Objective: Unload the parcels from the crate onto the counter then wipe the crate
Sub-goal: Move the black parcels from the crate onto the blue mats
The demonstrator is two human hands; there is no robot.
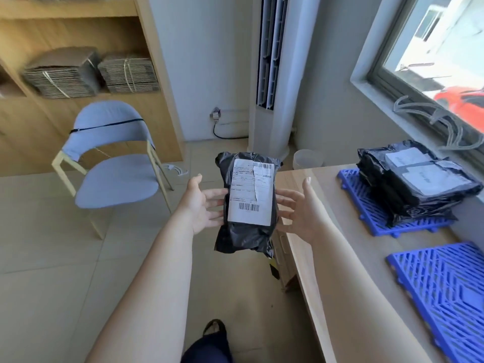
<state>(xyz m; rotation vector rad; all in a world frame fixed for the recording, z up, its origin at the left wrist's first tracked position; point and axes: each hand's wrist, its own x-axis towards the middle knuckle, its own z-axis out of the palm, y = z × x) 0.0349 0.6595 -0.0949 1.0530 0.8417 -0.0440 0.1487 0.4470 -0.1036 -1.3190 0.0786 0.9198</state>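
Here a black parcel [248, 203] is carried in the air just off the counter's edge.

Taking the counter [348, 247] as the landmark and working downward in size: it runs along the window wall, and two blue grid mats [445, 292] lie on it, the farther one bearing a stack of black parcels [416, 184]. No crate is seen. Just beyond the counter's outer edge the parcel is held upright, label facing the camera, between the left hand [201, 203] and the right hand [296, 208], both spread with straight fingers pressed against its sides (nothing is pinched). The soft bag is best supported from below, then laid flat, label up, on the counter beside the stack.
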